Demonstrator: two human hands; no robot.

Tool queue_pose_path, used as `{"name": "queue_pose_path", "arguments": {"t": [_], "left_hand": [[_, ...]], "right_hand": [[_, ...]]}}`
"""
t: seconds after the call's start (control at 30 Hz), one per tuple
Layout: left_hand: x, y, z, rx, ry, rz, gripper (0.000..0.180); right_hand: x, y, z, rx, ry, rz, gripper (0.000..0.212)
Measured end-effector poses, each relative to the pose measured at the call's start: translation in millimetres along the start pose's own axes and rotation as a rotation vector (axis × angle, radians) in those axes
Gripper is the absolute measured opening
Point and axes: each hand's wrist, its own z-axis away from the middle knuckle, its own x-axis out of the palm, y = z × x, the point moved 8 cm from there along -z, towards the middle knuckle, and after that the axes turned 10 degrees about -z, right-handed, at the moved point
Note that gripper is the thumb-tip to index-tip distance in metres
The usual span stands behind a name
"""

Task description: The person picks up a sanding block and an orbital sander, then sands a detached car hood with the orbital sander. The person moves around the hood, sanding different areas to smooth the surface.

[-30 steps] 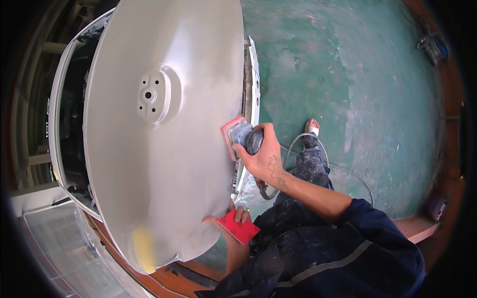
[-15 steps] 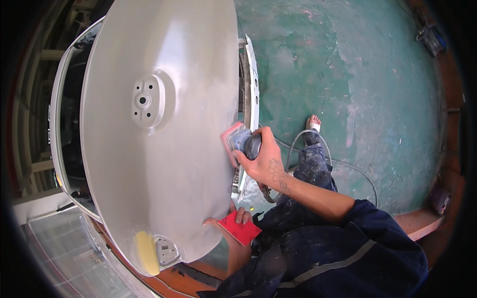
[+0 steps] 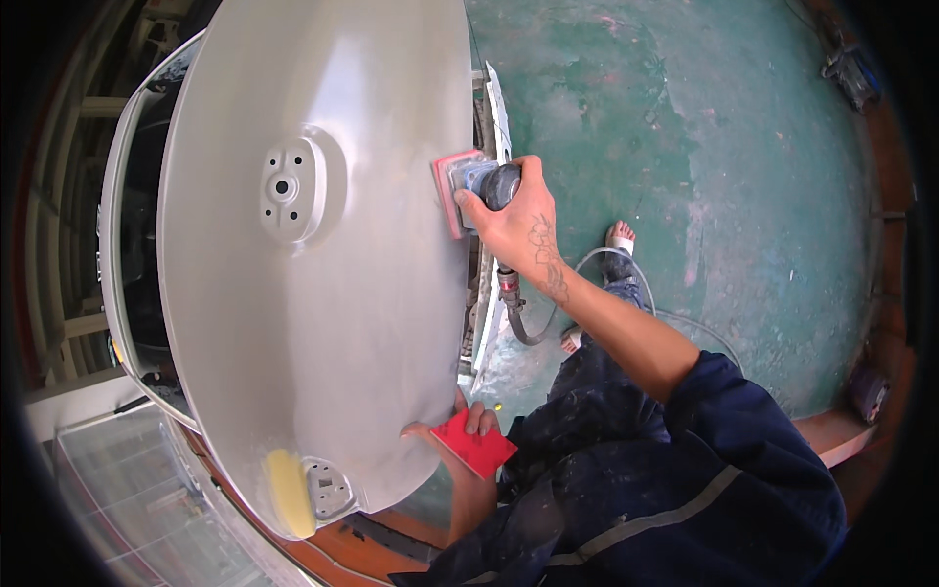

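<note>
A large grey-beige car body panel (image 3: 381,323), perhaps a tailgate or lid, fills the left half of the view. My right hand (image 3: 518,215) wraps round the dark round top of an air sander (image 3: 477,183). The sander's square pad, edged in pink-red, lies against the panel's right edge. From the sander's rear runs a hose (image 3: 523,328). Lower down, my left hand (image 3: 460,445) holds a red sanding sheet (image 3: 474,443) under its fingers, the thumb reaching to the panel's lower right edge. The sheet's underside is hidden.
Yellow filler (image 3: 290,492) covers a patch at the panel's lower corner. A recess with several holes (image 3: 291,188) sits in its upper part. Green floor (image 3: 606,98) stretches to the right, crossed by a thin grey hose (image 3: 699,328). My feet (image 3: 618,237) are below.
My right hand has pushed the sander up along the panel's right edge, away from me. My left hand with the red sheet stays in nearly the same place.
</note>
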Motion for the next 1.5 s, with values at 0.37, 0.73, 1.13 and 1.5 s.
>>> {"name": "queue_pose_path", "arguments": {"t": [0.37,0.73,1.13,1.5], "left_hand": [[-7,1,-1,0.002,-0.011,0.023,0.111],[-1,1,1,0.022,-0.020,-0.002,0.116],[6,0,2,0.028,-0.006,-0.009,0.119],[11,0,1,0.051,-0.040,-0.026,0.111]], "right_hand": [[-5,9,26,-0.030,0.011,-0.008,0.062],[-4,18,67,-0.060,-0.056,-0.017,0.062],[-5,14,49,0.027,-0.018,-0.044,0.060],[1,-1,66,-0.084,-0.080,0.016,0.066]]}}
